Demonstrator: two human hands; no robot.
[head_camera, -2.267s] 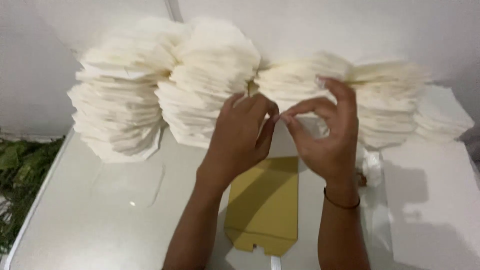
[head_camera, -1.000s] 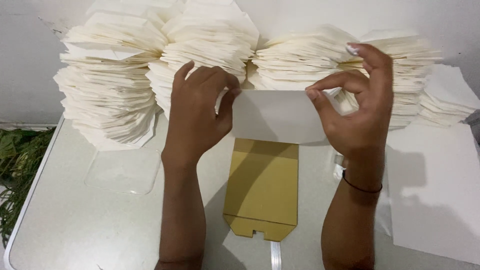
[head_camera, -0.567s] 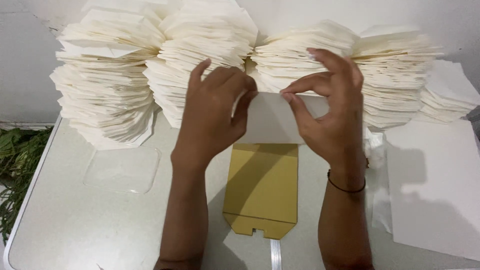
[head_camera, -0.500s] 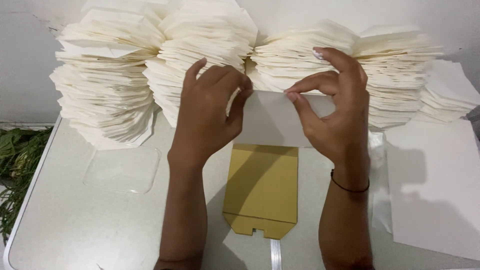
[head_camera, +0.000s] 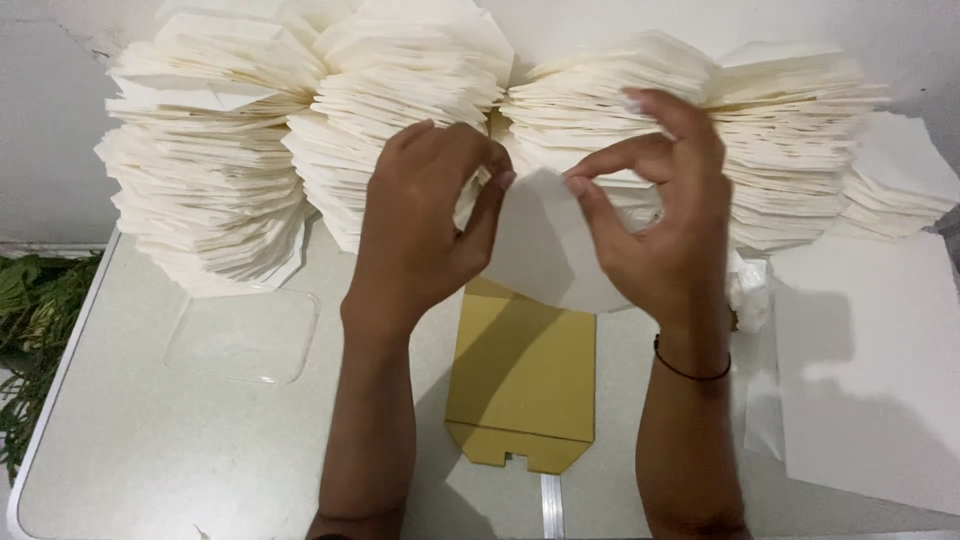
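Fingers of the left hand (head_camera: 425, 225) and right hand (head_camera: 660, 235) pinch a smooth white paper sheet (head_camera: 540, 250) by its top edge, above a flat gold card template (head_camera: 520, 385). Behind rise fanned stacks of cream folded paper (head_camera: 400, 90); a clear plastic tray (head_camera: 240, 335) lies left on the grey table (head_camera: 150, 450).

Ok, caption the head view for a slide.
Both hands, left hand and right hand, hold a white sheet above a gold template.

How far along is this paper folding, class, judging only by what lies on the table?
Done: tall stacks of folded white pieces fill the table's back. In hand: the left hand and right hand hold one white sheet above a gold template. Left: flat white sheets wait at right.
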